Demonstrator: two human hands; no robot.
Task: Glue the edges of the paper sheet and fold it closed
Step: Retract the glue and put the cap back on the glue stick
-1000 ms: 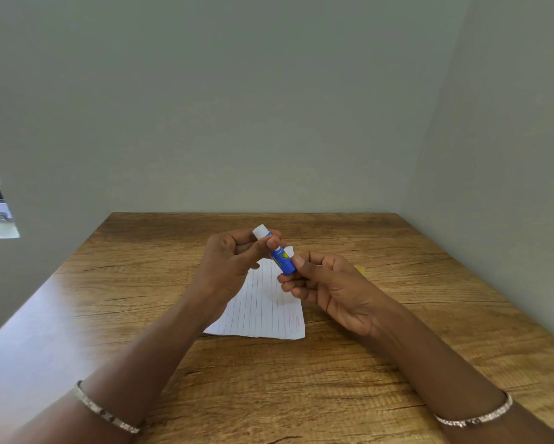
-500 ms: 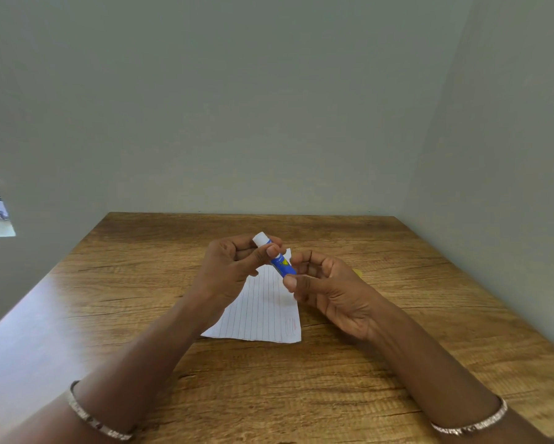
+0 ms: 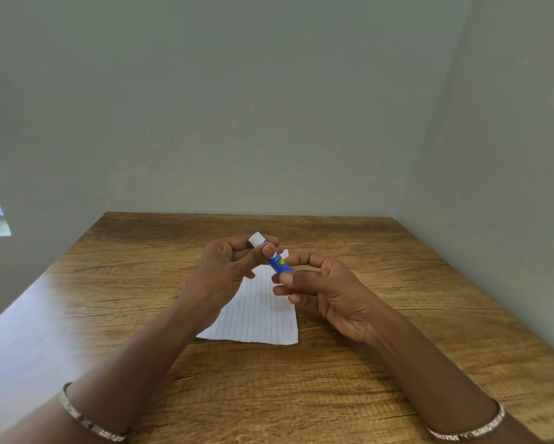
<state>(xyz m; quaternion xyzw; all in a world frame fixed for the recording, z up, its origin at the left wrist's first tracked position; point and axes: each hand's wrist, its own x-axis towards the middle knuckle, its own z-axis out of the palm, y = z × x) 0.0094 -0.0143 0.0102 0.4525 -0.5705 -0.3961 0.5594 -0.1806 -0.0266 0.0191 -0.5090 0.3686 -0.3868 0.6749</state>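
Glue stick [image 3: 277, 262]: small blue tube with a white end, held tilted in the air over the far part of the sheet, white end uppermost.
Left hand [image 3: 227, 267]: thumb and curled fingers are closed round the upper half of the tube, just below the white end.
Right hand [image 3: 330, 293]: thumb and forefinger pinch the tube's lower end. The other fingers curl loosely beneath and hold nothing.
Paper sheet [image 3: 256, 315]: lined white page lying flat and unfolded on the table [image 3: 141, 299], partly under both hands. Its near edge and right corner are in plain sight, and no glue shows on it.
Handling, tube: probably light, rigid, smooth plastic that could slip when twisted. It is best gripped firmly round the barrel with one hand while the other turns or pulls the end.
Handling, sheet: likely very light and limp, quick to slide or crease. It is best pinned with flat fingertips beside the edge being glued, then lifted by an edge or corner for the fold.
Container and contents: the tube is the only container. I cannot tell whether the white end is a cap or a twist base, or whether any glue is exposed.
Yellow object [image 3: 355, 274]: small piece on the table just behind the right hand, mostly hidden. It may be a cap, but I cannot tell.
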